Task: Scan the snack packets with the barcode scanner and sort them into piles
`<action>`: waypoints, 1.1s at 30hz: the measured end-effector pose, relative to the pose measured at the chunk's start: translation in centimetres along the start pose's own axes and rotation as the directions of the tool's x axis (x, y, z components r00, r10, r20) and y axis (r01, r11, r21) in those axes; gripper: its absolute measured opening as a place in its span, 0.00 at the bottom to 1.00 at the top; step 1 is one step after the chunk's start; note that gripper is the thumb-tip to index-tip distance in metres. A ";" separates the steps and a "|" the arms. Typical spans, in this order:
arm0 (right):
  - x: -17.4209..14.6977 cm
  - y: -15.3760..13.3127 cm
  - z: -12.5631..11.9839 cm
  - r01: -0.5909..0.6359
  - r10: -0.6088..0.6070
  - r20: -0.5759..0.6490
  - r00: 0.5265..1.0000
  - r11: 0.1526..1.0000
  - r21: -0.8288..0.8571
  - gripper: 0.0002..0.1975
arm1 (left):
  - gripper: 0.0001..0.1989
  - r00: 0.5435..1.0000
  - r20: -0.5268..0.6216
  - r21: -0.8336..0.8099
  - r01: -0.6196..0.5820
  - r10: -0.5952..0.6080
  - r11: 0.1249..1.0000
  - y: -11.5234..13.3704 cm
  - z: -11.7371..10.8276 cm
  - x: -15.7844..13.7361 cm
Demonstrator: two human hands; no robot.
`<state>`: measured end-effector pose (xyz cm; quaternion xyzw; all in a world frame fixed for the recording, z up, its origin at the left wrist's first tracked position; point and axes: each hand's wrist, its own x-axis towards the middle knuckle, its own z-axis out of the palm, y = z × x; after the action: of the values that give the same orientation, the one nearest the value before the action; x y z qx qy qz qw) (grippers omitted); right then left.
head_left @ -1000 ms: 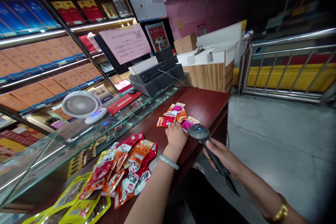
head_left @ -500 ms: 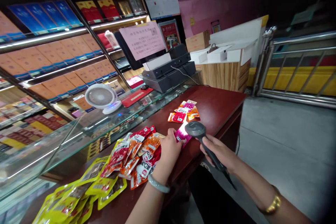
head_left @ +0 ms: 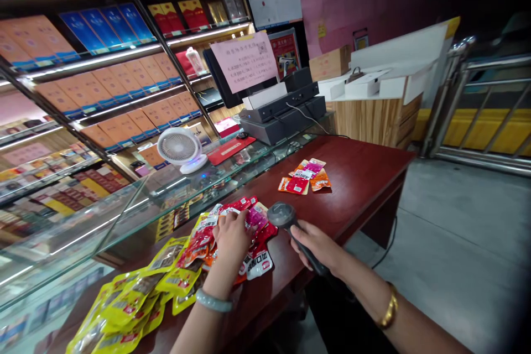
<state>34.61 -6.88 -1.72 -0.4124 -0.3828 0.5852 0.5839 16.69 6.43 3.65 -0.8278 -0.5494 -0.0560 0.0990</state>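
Note:
My left hand (head_left: 233,235), a pale bangle on its wrist, is over a heap of red and orange snack packets (head_left: 260,263). Its thumb and forefinger close around the edge of a magenta packet (head_left: 259,217) on top of the heap; the other fingertips are partly hidden. My right hand (head_left: 317,243) grips the handle of a dark barcode scanner (head_left: 282,213), whose head is just right of the magenta packet. Yellow-edged packets (head_left: 128,304) lie piled at the near left. Farther back on the table is a small group of red, orange and magenta packets (head_left: 299,185).
The dark red table (head_left: 365,160) meets a glass display counter (head_left: 136,199) on the left. A white fan (head_left: 179,146), a red mat (head_left: 230,149) and a dark cash drawer (head_left: 282,116) stand on the counter. A metal railing (head_left: 485,116) stands at the right.
My left hand has moved left with the magenta packet, from under the scanner back over the heap. The scanner has shifted left and its bright light no longer shows. The view has turned slightly left.

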 end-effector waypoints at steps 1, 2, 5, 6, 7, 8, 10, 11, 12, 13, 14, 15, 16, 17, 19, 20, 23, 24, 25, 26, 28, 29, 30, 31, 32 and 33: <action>0.1 0.0 0.0 -0.001 0.001 -0.002 1.000 1.000 0.006 0.23 | 0.23 1.000 -0.024 0.017 -0.004 0.004 1.000 0.0 0.0 0.1; 0.2 0.0 -0.1 -0.004 0.004 -0.007 1.000 1.000 0.012 0.23 | 0.23 0.999 -0.047 0.024 -0.012 0.013 1.000 0.1 -0.1 0.2; -0.1 -0.2 -0.7 -0.001 0.002 -0.025 1.000 1.000 0.010 0.23 | 0.23 0.995 -0.082 0.000 -0.053 0.053 0.999 1.5 -0.1 1.0; -0.3 -0.3 -1.1 0.004 -0.003 -0.032 0.999 1.000 0.009 0.23 | 0.22 0.994 -0.082 -0.020 -0.075 0.073 0.997 2.1 -0.1 1.4; -0.4 -0.4 -1.4 0.009 -0.009 -0.038 0.999 1.000 0.009 0.23 | 0.21 0.992 -0.080 -0.043 -0.098 0.094 0.994 2.9 0.0 2.0; -0.6 -0.5 -1.8 0.013 -0.013 -0.045 0.999 1.000 0.011 0.23 | 0.20 0.990 -0.079 -0.068 -0.122 0.117 0.990 3.7 0.2 2.7; -1.0 -0.6 -2.7 0.012 -0.011 -0.065 0.998 1.000 0.016 0.22 | 0.19 0.984 -0.073 -0.106 -0.167 0.160 0.980 5.5 0.8 4.2; -1.2 -0.5 -3.1 0.009 -0.008 -0.077 0.997 1.000 0.017 0.22 | 0.19 0.982 -0.067 -0.116 -0.183 0.176 0.976 6.4 1.1 5.1; -1.3 -0.5 -3.5 0.005 -0.003 -0.090 0.996 1.000 0.018 0.22 | 0.20 0.981 -0.058 -0.119 -0.193 0.188 0.974 7.3 1.5 6.0; -1.5 -0.4 -3.9 0.000 0.002 -0.103 0.995 1.000 0.020 0.22 | 0.20 0.980 -0.043 -0.119 -0.197 0.193 0.973 8.2 1.9 7.0; -1.6 -0.4 -4.2 -0.005 0.008 -0.117 0.993 1.000 0.023 0.22 | 0.21 0.980 -0.024 -0.118 -0.200 0.198 0.973 8.9 2.4 8.0; -1.7 -0.4 -4.5 -0.011 0.015 -0.130 0.991 1.000 0.026 0.23 | 0.22 0.980 -0.005 -0.117 -0.199 0.200 0.973 9.6 2.8 9.1; -1.8 -0.4 -4.7 -0.018 0.022 -0.144 0.989 0.999 0.029 0.23 | 0.23 0.979 0.014 -0.118 -0.199 0.202 0.973 10.2 3.2 10.1; -1.8 -0.4 -4.8 -0.023 0.028 -0.158 0.987 0.999 0.032 0.24 | 0.24 0.978 0.035 -0.118 -0.202 0.207 0.972 10.6 3.6 11.2; -1.9 -0.4 -5.1 -0.026 0.033 -0.181 0.983 0.999 0.037 0.25 | 0.26 0.971 0.086 -0.118 -0.213 0.224 0.970 11.2 4.3 13.0; -1.9 -0.4 -5.2 -0.026 0.033 -0.190 0.981 0.999 0.042 0.26 | 0.26 0.964 0.123 -0.117 -0.222 0.236 0.968 11.3 4.6 13.8; -1.8 -0.4 -5.5 -0.028 0.040 -0.203 0.978 0.998 0.058 0.26 | 0.28 0.940 0.215 -0.104 -0.246 0.263 0.964 11.1 5.1 15.1; -1.8 -0.3 -5.6 -0.031 0.043 -0.201 0.979 0.998 0.062 0.26 | 0.30 0.939 0.224 -0.096 -0.246 0.261 0.965 10.9 5.2 15.2; -1.8 -0.3 -5.6 -0.034 0.046 -0.197 0.979 0.997 0.064 0.26 | 0.32 0.942 0.221 -0.088 -0.239 0.253 0.967 10.6 5.3 15.2; -1.8 -0.2 -5.7 -0.037 0.049 -0.192 0.980 0.997 0.065 0.25 | 0.33 0.948 0.213 -0.086 -0.224 0.238 0.971 10.3 5.4 15.0; -1.8 -0.1 -5.7 -0.048 0.059 -0.187 0.981 0.997 0.063 0.25 | 0.33 0.960 0.198 -0.114 -0.177 0.197 0.978 9.4 5.4 14.3; -1.8 -0.1 -5.7 -0.053 0.064 -0.186 0.980 0.997 0.061 0.24 | 0.32 0.966 0.191 -0.153 -0.149 0.177 0.977 8.9 5.4 13.9; -1.8 -0.1 -5.7 -0.058 0.068 -0.186 0.980 0.997 0.058 0.24 | 0.29 0.970 0.184 -0.209 -0.122 0.161 0.970 8.4 5.3 13.5; -1.8 -0.1 -5.6 -0.060 0.069 -0.187 0.980 0.997 0.053 0.24 | 0.27 0.973 0.174 -0.273 -0.098 0.149 0.957 7.9 5.2 13.1; -1.9 -0.1 -5.6 -0.061 0.069 -0.189 0.980 0.997 0.048 0.24 | 0.24 0.977 0.159 -0.335 -0.083 0.143 0.938 7.4 5.0 12.7; -1.9 -0.1 -5.5 -0.059 0.066 -0.193 0.979 0.997 0.041 0.24 | 0.22 0.980 0.141 -0.383 -0.078 0.142 0.920 6.9 4.7 12.4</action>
<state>39.74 -8.95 -3.54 -0.4692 -0.3004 0.5667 0.6070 27.84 15.98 0.84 -0.8628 -0.4872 -0.0855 -0.1043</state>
